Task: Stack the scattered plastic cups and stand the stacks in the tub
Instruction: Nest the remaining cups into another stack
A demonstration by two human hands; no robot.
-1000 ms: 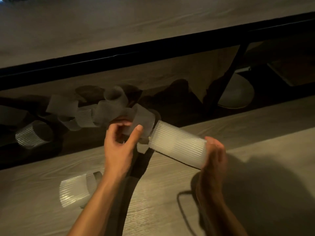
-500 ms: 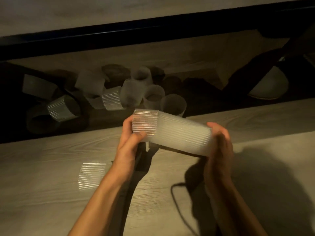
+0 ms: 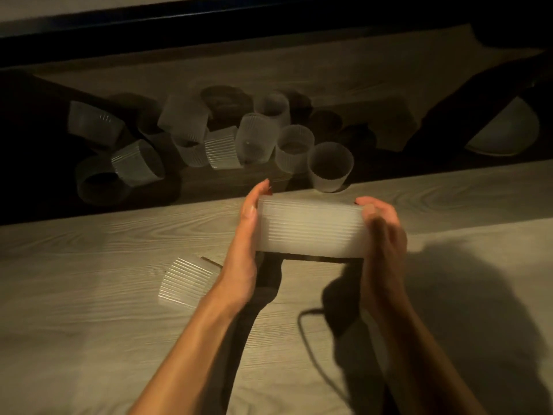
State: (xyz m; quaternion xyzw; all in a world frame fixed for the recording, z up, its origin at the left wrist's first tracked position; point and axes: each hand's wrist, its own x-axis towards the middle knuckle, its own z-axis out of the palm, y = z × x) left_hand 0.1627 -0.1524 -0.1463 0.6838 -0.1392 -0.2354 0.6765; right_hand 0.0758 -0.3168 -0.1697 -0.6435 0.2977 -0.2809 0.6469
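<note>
While the stack of cups [image 3: 311, 227] lies level, long axis left to right, the left hand [image 3: 247, 235] presses its end with straight fingers and the right hand [image 3: 381, 232] grips the other end — the nearest loose cup [image 3: 187, 283] lies beside the left forearm [image 3: 206, 313]

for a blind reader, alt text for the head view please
Two hands hold a ribbed stack of plastic cups sideways over a wood-grain table, left hand flat against one end, right hand gripping the other. One cup lies by the left forearm; others lie scattered beyond.
</note>
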